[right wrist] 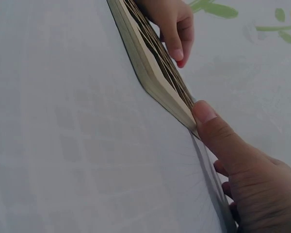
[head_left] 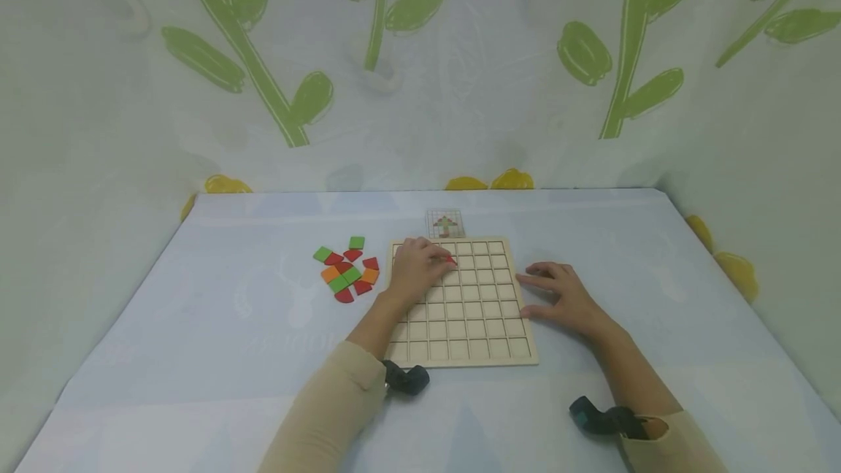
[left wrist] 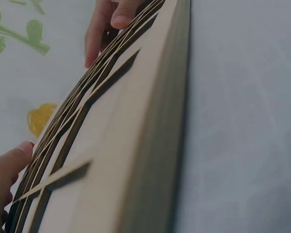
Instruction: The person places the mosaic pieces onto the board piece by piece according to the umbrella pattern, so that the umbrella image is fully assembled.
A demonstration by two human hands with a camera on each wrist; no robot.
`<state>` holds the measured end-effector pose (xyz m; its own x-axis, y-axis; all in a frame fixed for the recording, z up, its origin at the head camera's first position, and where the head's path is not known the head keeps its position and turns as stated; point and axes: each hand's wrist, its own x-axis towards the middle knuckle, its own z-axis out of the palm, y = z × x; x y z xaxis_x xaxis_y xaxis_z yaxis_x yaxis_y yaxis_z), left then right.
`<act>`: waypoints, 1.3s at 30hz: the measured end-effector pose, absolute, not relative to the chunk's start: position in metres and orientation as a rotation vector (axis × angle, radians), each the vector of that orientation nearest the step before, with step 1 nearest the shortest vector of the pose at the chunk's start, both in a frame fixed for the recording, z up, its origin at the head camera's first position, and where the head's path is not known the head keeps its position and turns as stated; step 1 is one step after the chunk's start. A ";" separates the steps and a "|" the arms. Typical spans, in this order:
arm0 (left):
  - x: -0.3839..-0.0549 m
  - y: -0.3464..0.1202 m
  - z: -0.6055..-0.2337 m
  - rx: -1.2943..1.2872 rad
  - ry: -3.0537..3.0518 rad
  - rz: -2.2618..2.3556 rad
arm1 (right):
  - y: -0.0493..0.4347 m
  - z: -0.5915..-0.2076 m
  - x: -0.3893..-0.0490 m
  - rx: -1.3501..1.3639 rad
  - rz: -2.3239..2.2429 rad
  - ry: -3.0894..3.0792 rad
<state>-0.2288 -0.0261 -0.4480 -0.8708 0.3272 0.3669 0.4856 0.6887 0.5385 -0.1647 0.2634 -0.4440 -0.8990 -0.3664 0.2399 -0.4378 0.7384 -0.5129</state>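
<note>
Pieces in red, green and orange (head_left: 344,276) lie in a loose cluster left of centre in the frame, just beside a pale gridded board (head_left: 476,310) on the white counter (head_left: 197,327). The left hand (head_left: 415,268) reaches over the upper left part of the board and pinches a red piece (head_left: 450,260) between thumb and fingers. That piece is at the tips of the left hand, on its right side in the head view, over the upper middle of the grid; whether it touches the board, I cannot tell. In the right wrist view its red edge peeks out beneath the fingertips near the top centre. The right hand (head_left: 568,299) is at the board's right side, right of centre in the frame, its thumb and fingers spread wide, the thumb touching the board's edge. A small card (head_left: 444,223) with a green and red figure lies at the board's far edge. Dark wrist devices (head_left: 406,379) show on both arms, at the lower middle and lower right, beside beige sleeves (head_left: 331,404).
</note>
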 end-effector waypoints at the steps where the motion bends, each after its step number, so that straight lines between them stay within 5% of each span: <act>1: -0.229 -0.026 -0.448 -0.648 -2.663 -0.938 | 0.263 -0.444 -0.165 0.656 0.877 -2.812; 39: -0.222 -0.027 -0.440 -0.548 -2.768 -1.065 | 0.265 -0.443 -0.165 0.697 0.869 -2.771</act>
<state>-0.2221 -0.0274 -0.4405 -0.9263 0.2883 0.2425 0.3765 0.6858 0.6228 -0.1651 0.2647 -0.4430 -0.8798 -0.3854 0.2782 -0.4752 0.7233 -0.5010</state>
